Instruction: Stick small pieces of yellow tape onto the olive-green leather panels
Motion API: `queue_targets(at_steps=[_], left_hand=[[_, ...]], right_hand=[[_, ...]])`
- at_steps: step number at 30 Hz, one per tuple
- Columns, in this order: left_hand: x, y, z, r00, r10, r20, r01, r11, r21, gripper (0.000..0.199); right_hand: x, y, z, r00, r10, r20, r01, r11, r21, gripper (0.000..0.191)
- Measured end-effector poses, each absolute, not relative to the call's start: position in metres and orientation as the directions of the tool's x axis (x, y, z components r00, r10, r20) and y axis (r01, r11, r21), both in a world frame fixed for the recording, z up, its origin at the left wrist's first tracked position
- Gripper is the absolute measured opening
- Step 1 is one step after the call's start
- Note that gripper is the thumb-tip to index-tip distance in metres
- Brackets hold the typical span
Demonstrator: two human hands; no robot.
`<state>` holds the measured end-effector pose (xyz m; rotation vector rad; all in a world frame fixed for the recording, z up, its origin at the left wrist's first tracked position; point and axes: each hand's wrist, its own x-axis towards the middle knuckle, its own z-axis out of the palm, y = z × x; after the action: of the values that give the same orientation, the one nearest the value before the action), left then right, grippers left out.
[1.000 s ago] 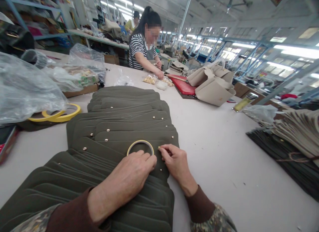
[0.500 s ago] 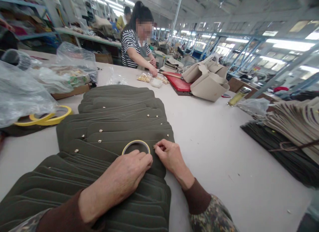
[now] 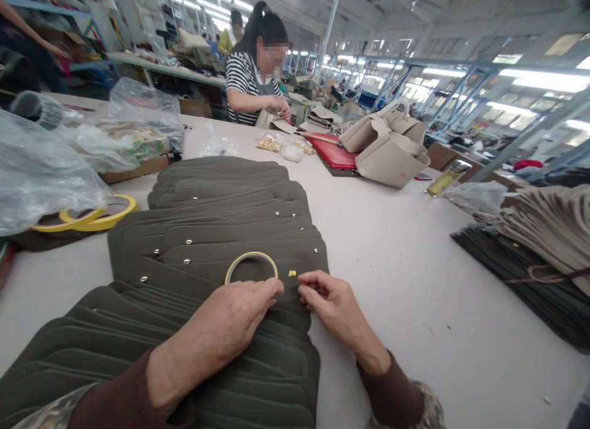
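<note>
My left hand [image 3: 233,306] rests over the dark green flat panels [image 3: 230,198], its fingers closed on a roll of yellow tape [image 3: 251,255] that stands partly hidden behind them. A small torn piece of yellow tape [image 3: 292,273] lies on the panel just right of the roll. My right hand [image 3: 332,300] hovers right beside that piece, thumb and forefinger a little apart, with nothing visible between them. The panels overlap in fanned rows, and several carry small shiny metal studs [image 3: 187,261].
Two more yellow tape rolls [image 3: 108,217] lie at left by clear plastic bags [image 3: 41,165]. Across the table, a person in a striped top [image 3: 239,100] handles beige pieces near bags of gold studs [image 3: 270,144]. Beige bags [image 3: 391,152], a bottle [image 3: 447,178] and bundled panels [image 3: 520,281] stand at right.
My right hand has drawn back to the right, leaving the small yellow tape piece on the panel. My left hand stays at the roll. The person across now holds a beige piece.
</note>
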<state>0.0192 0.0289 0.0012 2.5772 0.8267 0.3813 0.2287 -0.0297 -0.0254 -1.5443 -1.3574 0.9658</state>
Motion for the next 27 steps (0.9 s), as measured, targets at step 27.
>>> queue_targets(at_steps=[27], left_hand=[[0.021, 0.025, -0.003, 0.782, 0.614, 0.109, 0.561, -0.769, 0.307, 0.019]], right_hand=[[0.198, -0.027, -0.021, -0.135, 0.788, 0.601, 0.691, 0.509, -0.512, 0.015]])
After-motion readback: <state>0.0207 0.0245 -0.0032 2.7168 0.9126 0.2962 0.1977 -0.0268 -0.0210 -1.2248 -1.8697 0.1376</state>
